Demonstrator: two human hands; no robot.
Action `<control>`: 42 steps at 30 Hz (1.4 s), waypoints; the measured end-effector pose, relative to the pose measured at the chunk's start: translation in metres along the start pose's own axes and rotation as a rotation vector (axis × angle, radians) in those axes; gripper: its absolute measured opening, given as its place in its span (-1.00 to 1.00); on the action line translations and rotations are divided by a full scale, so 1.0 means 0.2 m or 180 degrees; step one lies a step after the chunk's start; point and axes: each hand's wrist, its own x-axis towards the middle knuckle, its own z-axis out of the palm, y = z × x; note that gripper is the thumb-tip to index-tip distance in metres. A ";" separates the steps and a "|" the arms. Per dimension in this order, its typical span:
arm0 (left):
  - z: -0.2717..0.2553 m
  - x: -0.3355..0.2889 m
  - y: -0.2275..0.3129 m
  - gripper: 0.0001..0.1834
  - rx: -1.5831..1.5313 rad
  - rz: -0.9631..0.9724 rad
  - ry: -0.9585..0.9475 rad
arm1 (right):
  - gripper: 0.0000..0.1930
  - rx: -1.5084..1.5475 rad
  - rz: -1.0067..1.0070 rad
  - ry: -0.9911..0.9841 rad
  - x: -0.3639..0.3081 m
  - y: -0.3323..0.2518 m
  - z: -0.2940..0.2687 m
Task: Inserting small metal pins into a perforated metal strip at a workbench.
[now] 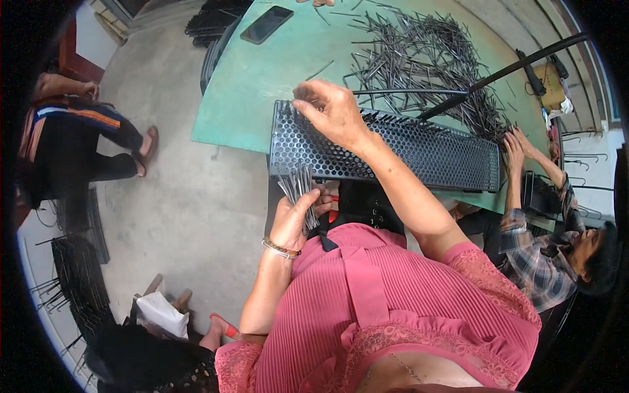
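A bundle of thin dark rods (298, 185) stands upright in my left hand (289, 219), whose fingers are closed round its lower part. Just beyond it lies a long black tray (386, 149) with a honeycomb of holes. Short rod ends (403, 121) stick up in a row along the tray's far side. Over the tray's far left corner is my right hand (331, 114), its fingers bent down and drawn together by the row of rods. Whatever is between those fingertips is hidden.
A heap of loose dark rods (426, 59) covers the back of the green table (242, 98). A phone (266, 25) lies at its far left. A black bar (517, 65) slants above the table. One co-worker's hands (515, 145) touch the heap at right; another person (85, 131) stands left.
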 end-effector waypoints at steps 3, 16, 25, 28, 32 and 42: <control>0.00 0.00 0.00 -0.76 0.0059 0.0030 -0.0077 | -0.79 0.0073 -0.0116 0.0151 -0.01 0.02 0.02; 0.04 -0.01 0.04 -0.70 -0.0188 -0.0172 -0.0262 | -0.82 -0.1164 -0.0950 0.0278 -0.02 0.03 0.03; 0.06 -0.03 0.03 -0.69 -0.0028 0.0186 -0.0112 | -0.80 -0.0642 -0.0301 -0.0184 -0.10 -0.06 -0.10; 0.06 -0.03 0.05 -0.68 0.0058 0.0473 -0.0265 | -0.70 0.0419 0.1157 -0.1125 -0.20 -0.15 -0.13; 0.08 -0.03 0.05 -0.73 0.0273 0.0629 -0.0251 | -0.71 0.1248 0.1848 -0.1413 -0.27 -0.15 -0.11; 0.11 -0.01 0.06 -0.70 0.0042 0.0480 -0.0071 | -0.75 0.1571 0.1979 -0.1094 -0.29 -0.09 -0.14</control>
